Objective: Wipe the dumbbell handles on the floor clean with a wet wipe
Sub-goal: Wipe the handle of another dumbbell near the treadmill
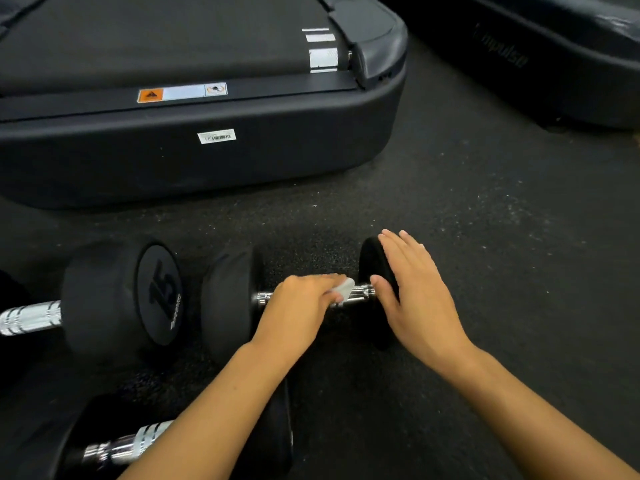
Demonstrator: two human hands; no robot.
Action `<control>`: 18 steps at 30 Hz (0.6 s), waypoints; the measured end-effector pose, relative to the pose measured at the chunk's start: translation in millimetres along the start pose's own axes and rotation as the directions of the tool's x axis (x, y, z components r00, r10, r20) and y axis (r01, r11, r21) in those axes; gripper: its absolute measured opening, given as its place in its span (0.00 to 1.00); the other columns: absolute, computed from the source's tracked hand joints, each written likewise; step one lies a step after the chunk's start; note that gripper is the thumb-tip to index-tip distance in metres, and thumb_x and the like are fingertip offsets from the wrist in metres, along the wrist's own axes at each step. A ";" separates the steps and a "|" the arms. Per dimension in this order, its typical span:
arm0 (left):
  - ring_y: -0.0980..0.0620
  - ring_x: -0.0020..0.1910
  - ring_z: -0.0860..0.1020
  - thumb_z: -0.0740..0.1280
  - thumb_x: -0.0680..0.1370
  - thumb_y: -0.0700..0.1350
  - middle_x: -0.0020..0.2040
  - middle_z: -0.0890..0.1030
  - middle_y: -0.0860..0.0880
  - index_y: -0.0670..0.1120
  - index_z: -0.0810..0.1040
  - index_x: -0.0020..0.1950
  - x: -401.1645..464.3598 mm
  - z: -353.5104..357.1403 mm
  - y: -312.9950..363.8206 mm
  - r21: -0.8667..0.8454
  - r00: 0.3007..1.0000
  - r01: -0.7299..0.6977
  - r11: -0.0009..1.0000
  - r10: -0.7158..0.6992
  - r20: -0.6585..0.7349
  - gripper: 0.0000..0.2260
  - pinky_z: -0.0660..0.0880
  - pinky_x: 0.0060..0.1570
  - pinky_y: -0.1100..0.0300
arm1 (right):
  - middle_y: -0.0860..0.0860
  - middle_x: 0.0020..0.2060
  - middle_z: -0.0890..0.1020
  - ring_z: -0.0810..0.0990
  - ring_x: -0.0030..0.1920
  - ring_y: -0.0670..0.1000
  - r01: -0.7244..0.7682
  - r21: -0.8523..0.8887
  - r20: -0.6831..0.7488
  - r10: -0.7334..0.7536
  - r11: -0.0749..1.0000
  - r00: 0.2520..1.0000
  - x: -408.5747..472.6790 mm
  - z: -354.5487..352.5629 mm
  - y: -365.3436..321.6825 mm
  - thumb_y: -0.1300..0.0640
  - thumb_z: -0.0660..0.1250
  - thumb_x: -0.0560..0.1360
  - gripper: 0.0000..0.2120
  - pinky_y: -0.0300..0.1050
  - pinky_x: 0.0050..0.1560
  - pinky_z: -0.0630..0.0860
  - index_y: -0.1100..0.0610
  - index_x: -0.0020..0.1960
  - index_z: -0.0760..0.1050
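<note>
Underfoot, black rubber floor (485,237), treadmill base (207,161) behind

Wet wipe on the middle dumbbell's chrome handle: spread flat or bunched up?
Bunched. The white wet wipe shows as a small wad pinched under the left hand fingers against the chrome handle, not spread.

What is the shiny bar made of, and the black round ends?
The bar looks like polished, chromed metal: it is silvery and throws bright glints. The ends look like matte black rubber, dull with no shine, though it could be a coating over metal. The wipe looks like soft white cloth or paper.
</note>
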State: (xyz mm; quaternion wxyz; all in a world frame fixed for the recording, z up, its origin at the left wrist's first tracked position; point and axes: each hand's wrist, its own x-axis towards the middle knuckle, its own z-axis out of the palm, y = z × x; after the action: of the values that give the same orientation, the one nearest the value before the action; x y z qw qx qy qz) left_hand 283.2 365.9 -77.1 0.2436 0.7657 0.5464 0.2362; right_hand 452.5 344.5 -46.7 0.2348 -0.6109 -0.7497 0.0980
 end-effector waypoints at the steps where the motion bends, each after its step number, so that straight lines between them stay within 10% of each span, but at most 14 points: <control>1: 0.55 0.56 0.78 0.67 0.75 0.44 0.56 0.82 0.52 0.51 0.80 0.58 1.3 -0.7 -1.5 -0.015 1.000 -0.022 1.000 0.022 0.001 0.12 0.71 0.59 0.58 | 0.50 0.72 0.62 0.51 0.72 0.45 0.010 -0.022 -0.007 -0.010 1.000 1.000 0.0 1.2 0.6 0.57 0.61 0.77 0.25 0.41 0.71 0.44 0.58 0.73 0.59; 8: 0.50 0.41 0.79 0.66 0.77 0.50 0.37 0.82 0.48 0.51 0.83 0.48 43.5 1.8 17.1 -0.014 0.964 0.107 0.994 -0.100 0.248 0.08 0.75 0.47 0.53 | 0.52 0.70 0.66 0.54 0.71 0.46 0.024 -0.057 -0.027 -0.026 0.998 0.999 0.2 3.0 1.2 0.58 0.61 0.77 0.24 0.43 0.71 0.47 0.60 0.71 0.61; 18: 0.49 0.44 0.80 0.65 0.77 0.48 0.41 0.82 0.47 0.49 0.83 0.48 54.4 -0.7 20.0 -0.021 0.932 0.154 0.988 -0.138 0.335 0.07 0.76 0.46 0.55 | 0.53 0.70 0.67 0.59 0.71 0.49 0.026 -0.055 -0.044 -0.029 0.998 0.999 0.1 3.4 1.7 0.58 0.61 0.78 0.23 0.44 0.71 0.49 0.60 0.71 0.63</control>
State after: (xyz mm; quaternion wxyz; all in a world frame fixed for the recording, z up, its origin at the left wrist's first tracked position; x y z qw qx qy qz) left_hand 313.0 412.1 -58.8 0.3668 0.7459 0.5473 0.0977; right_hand 452.3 345.5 -50.4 0.2362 -0.6086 -0.7551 0.0608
